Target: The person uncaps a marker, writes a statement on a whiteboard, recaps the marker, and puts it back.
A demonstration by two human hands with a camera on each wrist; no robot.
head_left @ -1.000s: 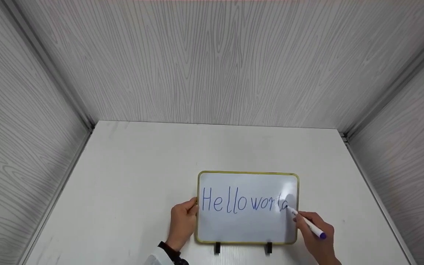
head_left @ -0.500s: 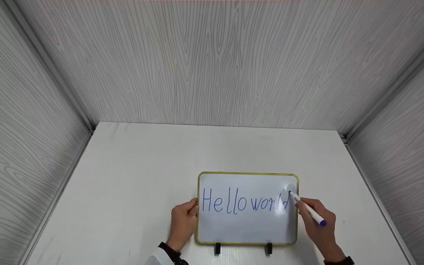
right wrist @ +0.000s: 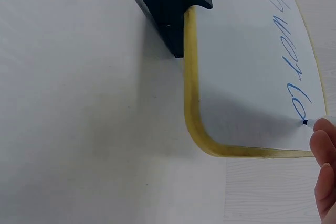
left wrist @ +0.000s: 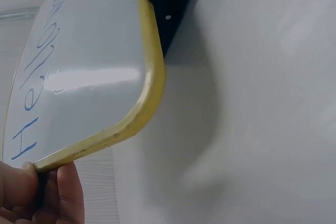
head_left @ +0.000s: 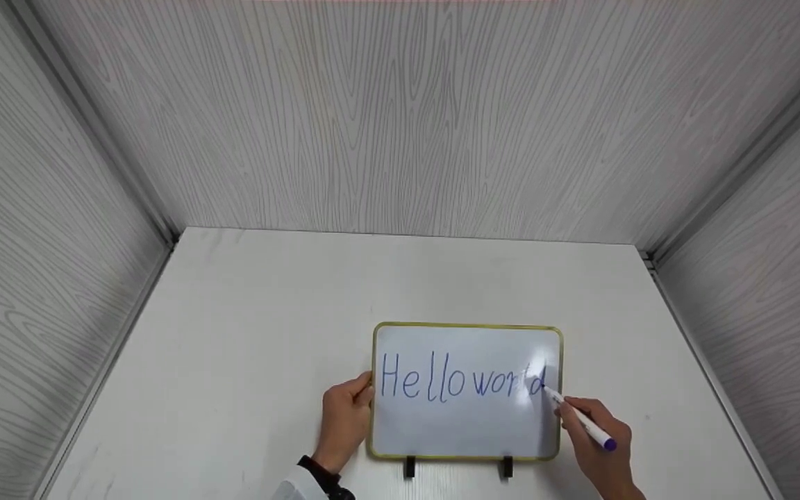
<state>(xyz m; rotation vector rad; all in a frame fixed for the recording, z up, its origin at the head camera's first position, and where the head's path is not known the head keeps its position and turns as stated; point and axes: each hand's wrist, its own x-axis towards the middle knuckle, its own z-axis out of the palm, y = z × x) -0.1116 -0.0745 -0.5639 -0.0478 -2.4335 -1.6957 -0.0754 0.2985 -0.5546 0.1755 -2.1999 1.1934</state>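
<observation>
A small whiteboard (head_left: 462,430) with a yellow frame bears the blue handwriting "Hello world". Its lower edge rests in two black stand feet (head_left: 410,467). At the board's left edge my left hand (head_left: 344,420) pinches the frame, thumb in front and fingers behind, as the left wrist view shows. My right hand (head_left: 601,441) grips a white marker (head_left: 589,425) with a purple-blue end, beside the board's right edge. The marker's dark tip touches the board at the stem of the "d"; in the right wrist view the tip (right wrist: 305,122) meets the last letter.
The board stands on a white table (head_left: 247,333) near its front. Grey wood-grain panels (head_left: 400,125) close it in at the back, left and right. In the left wrist view a black stand foot (left wrist: 168,3) hooks over the frame.
My right hand rose with the marker toward the upper right of the last letter, then came back down, leaving a stem that makes it a "d". My left hand stayed at the frame.
</observation>
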